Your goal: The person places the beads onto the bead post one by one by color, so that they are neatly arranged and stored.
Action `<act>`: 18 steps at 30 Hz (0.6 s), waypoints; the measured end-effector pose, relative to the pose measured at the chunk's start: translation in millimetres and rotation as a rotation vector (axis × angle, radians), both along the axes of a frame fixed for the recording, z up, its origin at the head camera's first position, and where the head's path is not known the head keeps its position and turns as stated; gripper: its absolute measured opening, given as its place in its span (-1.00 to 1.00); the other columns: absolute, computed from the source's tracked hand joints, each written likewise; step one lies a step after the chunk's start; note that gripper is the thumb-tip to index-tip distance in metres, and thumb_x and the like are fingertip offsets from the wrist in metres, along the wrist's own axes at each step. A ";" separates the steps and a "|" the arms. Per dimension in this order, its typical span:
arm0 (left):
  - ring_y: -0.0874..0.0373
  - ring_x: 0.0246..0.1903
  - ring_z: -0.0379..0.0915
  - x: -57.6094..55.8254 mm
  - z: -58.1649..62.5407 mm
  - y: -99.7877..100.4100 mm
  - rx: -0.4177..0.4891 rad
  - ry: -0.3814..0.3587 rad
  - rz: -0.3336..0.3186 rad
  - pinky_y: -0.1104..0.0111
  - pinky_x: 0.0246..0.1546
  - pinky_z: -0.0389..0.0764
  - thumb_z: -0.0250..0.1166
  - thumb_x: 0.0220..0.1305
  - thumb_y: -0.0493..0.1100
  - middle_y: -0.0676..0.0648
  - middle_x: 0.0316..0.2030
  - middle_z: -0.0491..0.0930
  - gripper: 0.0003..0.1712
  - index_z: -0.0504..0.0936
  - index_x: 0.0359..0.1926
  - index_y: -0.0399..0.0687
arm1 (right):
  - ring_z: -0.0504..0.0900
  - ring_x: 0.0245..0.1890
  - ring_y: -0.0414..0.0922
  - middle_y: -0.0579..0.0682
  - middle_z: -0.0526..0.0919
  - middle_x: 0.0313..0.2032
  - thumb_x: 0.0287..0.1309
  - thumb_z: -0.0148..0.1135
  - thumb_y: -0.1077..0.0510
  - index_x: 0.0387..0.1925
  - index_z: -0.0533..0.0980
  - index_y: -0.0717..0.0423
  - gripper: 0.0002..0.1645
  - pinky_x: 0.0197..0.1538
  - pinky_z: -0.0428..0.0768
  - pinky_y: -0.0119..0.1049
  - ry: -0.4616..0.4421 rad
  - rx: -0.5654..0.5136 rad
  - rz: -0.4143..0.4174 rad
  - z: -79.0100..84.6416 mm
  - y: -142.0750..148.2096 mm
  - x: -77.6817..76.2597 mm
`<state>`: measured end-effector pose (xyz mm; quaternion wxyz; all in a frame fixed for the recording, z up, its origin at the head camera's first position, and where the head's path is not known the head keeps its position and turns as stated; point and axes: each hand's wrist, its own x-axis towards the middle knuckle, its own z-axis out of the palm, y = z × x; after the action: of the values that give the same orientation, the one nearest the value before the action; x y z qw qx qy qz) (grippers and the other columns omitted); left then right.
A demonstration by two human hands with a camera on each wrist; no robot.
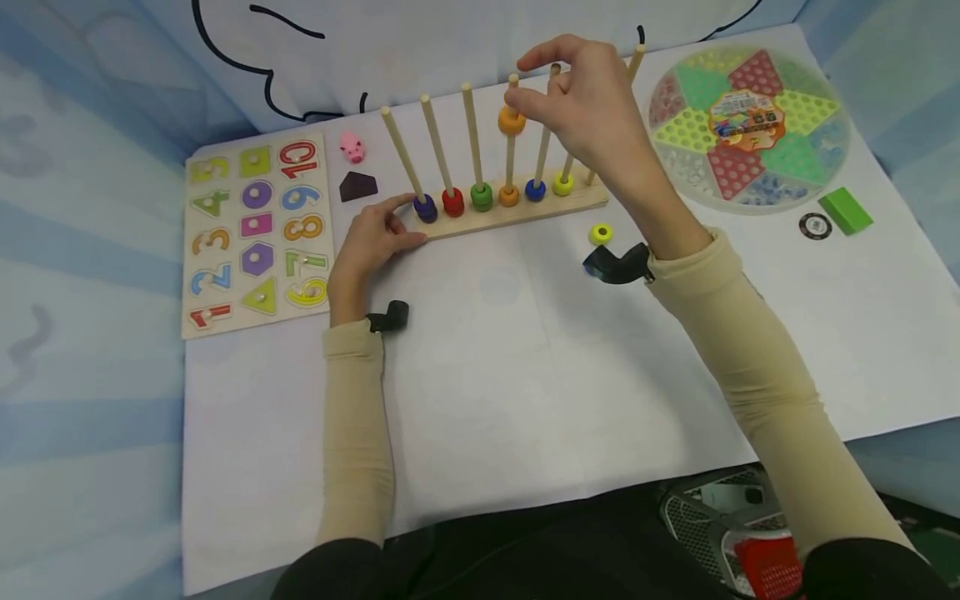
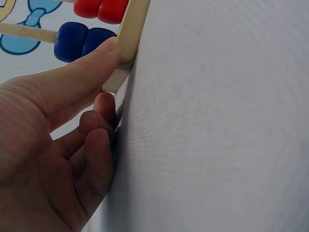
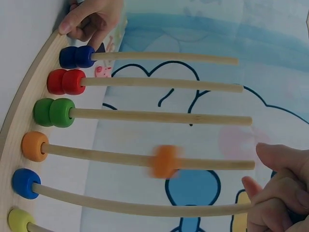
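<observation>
Left to right: flat wooden number puzzle [image 1: 257, 233] at the left table edge, coloured digits 1–10 readable plus shape pieces with small pegs. Next to it a pink pig figure [image 1: 352, 147] and a dark house-shaped block [image 1: 357, 187]. My left hand [image 1: 370, 242] rests on the white paper cover, fingers loosely curled, thumb tip pressing the front left end of the wooden base [image 1: 517, 216]; it grips nothing. The base is a plain light wood bar, long axis running left-right and slightly away at the right; smooth round rods [image 1: 436, 143] stand up from it, leaning a bit left in the head view. Glossy round beads sit at the rod bottoms: blue [image 1: 425, 207], red [image 1: 453, 202], green [image 1: 482, 197], orange [image 1: 509, 197], blue, yellow. The wrist views show two beads each on the blue, red and green rods. My right hand [image 1: 585, 108] is up near the rod tops, thumb and forefinger about the orange bead [image 1: 512, 121], which is threaded on the fourth rod, well above its lower orange bead. In the right wrist view that bead is blurred and clear of my fingertips [image 3: 253, 186], so I cannot tell if I have hold of it. A loose yellow ring [image 1: 600, 234] lies on the paper in front of the base. Right side: round plastic star-board game [image 1: 750, 125], centre label unreadable, then a black chip [image 1: 815, 226] and a green block [image 1: 845, 210].
</observation>
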<state>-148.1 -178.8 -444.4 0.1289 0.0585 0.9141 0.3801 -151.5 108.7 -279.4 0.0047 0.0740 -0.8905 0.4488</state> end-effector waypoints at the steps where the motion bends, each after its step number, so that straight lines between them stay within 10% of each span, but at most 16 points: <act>1: 0.09 -0.43 0.30 0.0 0.2 -0.4 -0.002 -0.001 -0.001 0.31 -0.40 0.28 0.42 0.11 -0.03 -0.11 -0.39 0.48 -0.26 0.38 0.33 0.12 | 0.19 -0.75 -0.18 0.00 0.32 -0.68 0.16 0.27 -0.09 0.14 0.47 0.03 -0.45 -0.66 0.15 -0.40 0.002 -0.006 0.002 0.4 1.0 1.5; 7: 0.09 -0.45 0.30 -0.2 -1.7 0.2 0.005 0.003 -0.006 0.32 -0.41 0.27 0.43 0.11 -0.03 -0.11 -0.41 0.48 -0.26 0.39 0.32 0.12 | 0.12 -0.78 -0.17 -0.02 0.27 -0.76 0.16 0.30 0.00 0.11 0.50 0.07 -0.51 -0.68 0.08 -0.35 -0.004 -0.205 0.011 -8.3 33.3 32.2; 13: 0.08 -0.45 0.30 -0.7 -1.4 0.3 0.000 -0.013 -0.002 0.32 -0.41 0.28 0.42 0.11 -0.03 -0.11 -0.40 0.49 -0.24 0.37 0.34 0.14 | -0.02 -0.85 -0.18 -0.07 0.17 -0.86 0.12 0.34 0.19 0.07 0.45 0.32 -0.50 -0.70 -0.12 -0.26 -0.230 -0.596 -0.027 -72.1 87.4 68.4; 18: 0.09 -0.45 0.30 -0.3 -1.7 -0.6 -0.001 -0.013 0.001 0.32 -0.43 0.28 0.42 0.11 -0.03 -0.11 -0.40 0.49 -0.25 0.37 0.33 0.13 | -0.01 -0.84 -0.20 -0.14 0.15 -0.84 0.11 0.35 0.04 0.14 0.42 0.25 -0.38 -0.67 -0.09 -0.23 -0.441 -0.510 -0.147 -123.9 107.6 81.6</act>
<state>-148.3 -179.4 -446.2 0.1347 0.0553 0.9133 0.3803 -69.9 216.3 -403.3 -0.1373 -0.0927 -0.7323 0.6605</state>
